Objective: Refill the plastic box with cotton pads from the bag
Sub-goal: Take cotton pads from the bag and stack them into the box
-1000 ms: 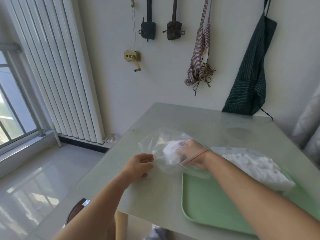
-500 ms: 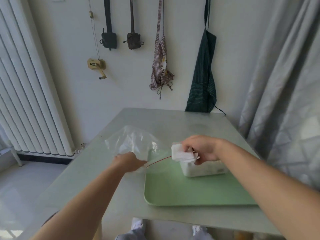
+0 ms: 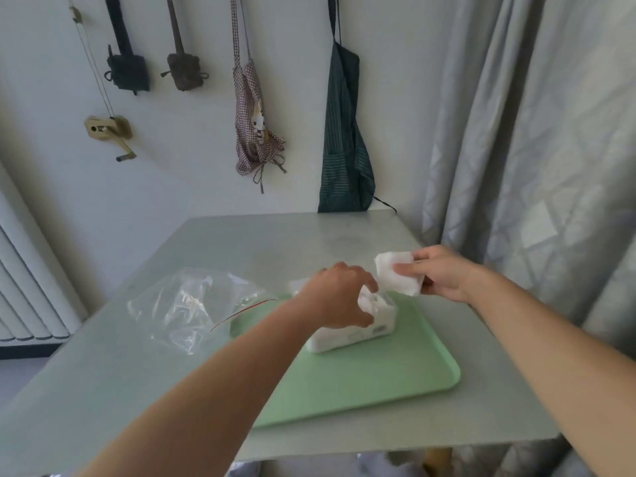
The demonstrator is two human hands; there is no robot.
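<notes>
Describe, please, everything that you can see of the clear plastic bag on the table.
The clear plastic bag is thin, glossy film, crumpled, lying on the grey table, left of the green tray. A thin red line runs along its mouth, which faces the tray and overlaps its left edge. It looks almost empty. Neither the left hand nor the right hand touches it.

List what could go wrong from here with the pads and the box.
The box already looks full, so the pads pinched in the right hand may not fit and could spill onto the tray. The left hand grips the box over its opening and may block the way in.
</notes>
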